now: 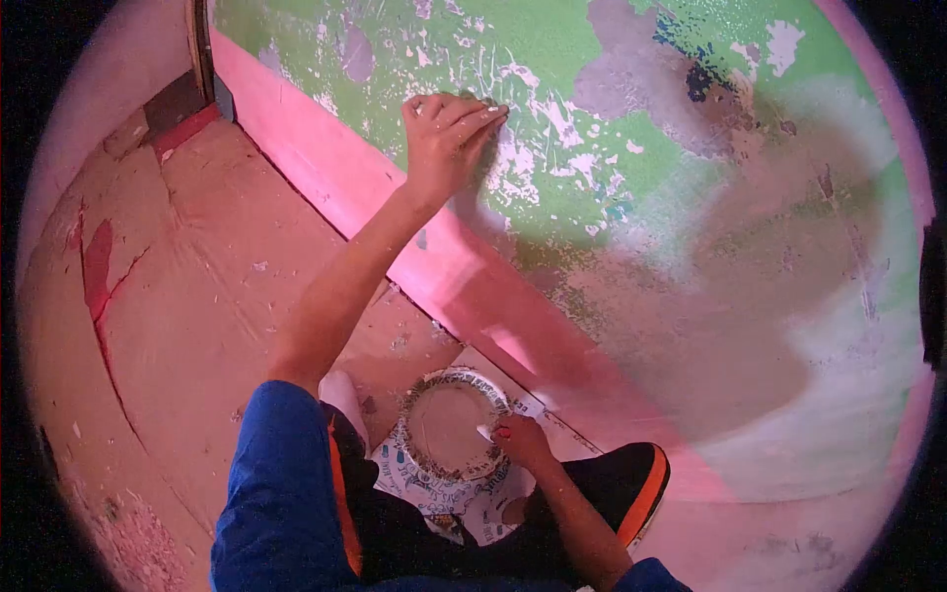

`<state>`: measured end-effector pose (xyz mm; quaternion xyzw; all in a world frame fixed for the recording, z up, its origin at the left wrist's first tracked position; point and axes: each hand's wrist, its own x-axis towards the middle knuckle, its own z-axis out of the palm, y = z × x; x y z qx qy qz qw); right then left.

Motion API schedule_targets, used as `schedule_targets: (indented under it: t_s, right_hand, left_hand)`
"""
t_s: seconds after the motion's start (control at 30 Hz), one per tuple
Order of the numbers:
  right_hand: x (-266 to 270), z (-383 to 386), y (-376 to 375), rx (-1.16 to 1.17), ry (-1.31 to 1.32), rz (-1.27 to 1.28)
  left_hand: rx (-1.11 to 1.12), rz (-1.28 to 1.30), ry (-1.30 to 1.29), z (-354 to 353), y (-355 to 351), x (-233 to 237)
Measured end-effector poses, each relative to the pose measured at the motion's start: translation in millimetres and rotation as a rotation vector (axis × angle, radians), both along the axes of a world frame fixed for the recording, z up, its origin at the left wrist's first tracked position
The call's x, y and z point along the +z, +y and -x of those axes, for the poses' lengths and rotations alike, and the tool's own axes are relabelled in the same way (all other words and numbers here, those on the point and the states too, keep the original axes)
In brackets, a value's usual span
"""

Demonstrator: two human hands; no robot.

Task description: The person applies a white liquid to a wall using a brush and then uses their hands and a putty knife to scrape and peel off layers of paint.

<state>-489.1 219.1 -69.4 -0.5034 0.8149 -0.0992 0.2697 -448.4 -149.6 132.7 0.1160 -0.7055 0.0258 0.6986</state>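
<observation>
My left hand (449,138) reaches up to the green painted wall (434,44), its fingers bent and pressed together against the surface. White shows at the fingertips, but what they grip, if anything, is hidden. Around that hand the paint is flaked and scratched, with white patches (562,123) showing. Low down, my right hand (523,442) is closed beside the rim of a round bucket (406,434). From its fingers sticks a small tool with a white end (485,432), with a bit of red by the fingers. Greyish-brown material (449,429) lies inside the bucket.
A pink band (493,286) runs along the wall's bottom. Brown covering (227,257), torn in places with red beneath, lies on the floor. Printed sheeting (395,474) is under the bucket. Dark trousers with an orange stripe (646,493) flank it. A doorway edge (202,49) stands at upper left.
</observation>
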Motion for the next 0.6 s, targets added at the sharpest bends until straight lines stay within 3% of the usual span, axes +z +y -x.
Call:
schedule_targets:
  t_s: [0.27,0.43,0.6]
  right_hand:
    - [7,0,-3,-0.013,-0.067,0.001]
    - [2,-3,-3,0.044,0.023,-0.072]
    - [5,-3,1,0.043,-0.031,0.018]
  left_hand:
    - [0.098,0.135,-0.187,-8,5,16]
    - [0.246,-0.045,-0.490,-8,18,24]
    - [0.096,0.023,-0.444,0,29,-18]
